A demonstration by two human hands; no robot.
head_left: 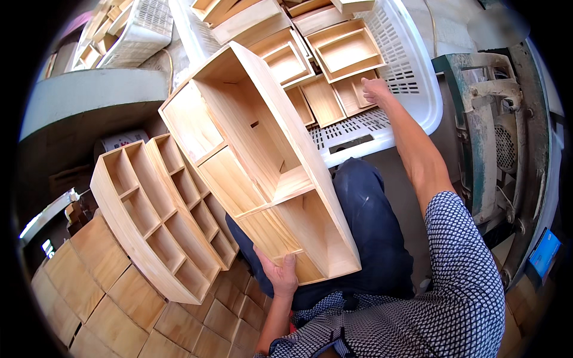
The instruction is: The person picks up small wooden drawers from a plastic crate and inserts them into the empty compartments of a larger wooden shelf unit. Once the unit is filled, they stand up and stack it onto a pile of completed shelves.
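A tall pale wooden cabinet [286, 173] with open compartments lies slanted across my lap. Drawer fronts or panels fill its left-hand row. My left hand [279, 274] grips the cabinet's near end, with the thumb on the wood and the other fingers partly hidden at its left edge. My right arm is stretched forward into a white plastic basket [430, 104] full of small wooden drawers. There my right hand [375, 90] is closed at the edge of a small wooden drawer [351, 95], below a larger drawer [346, 51].
Two divided wooden racks [155, 224] stand to the left on stacked wooden boxes [113, 304]. Another white basket [140, 33] of wooden pieces is at the far left. A worn green metal machine frame [477, 131] stands close to my right arm.
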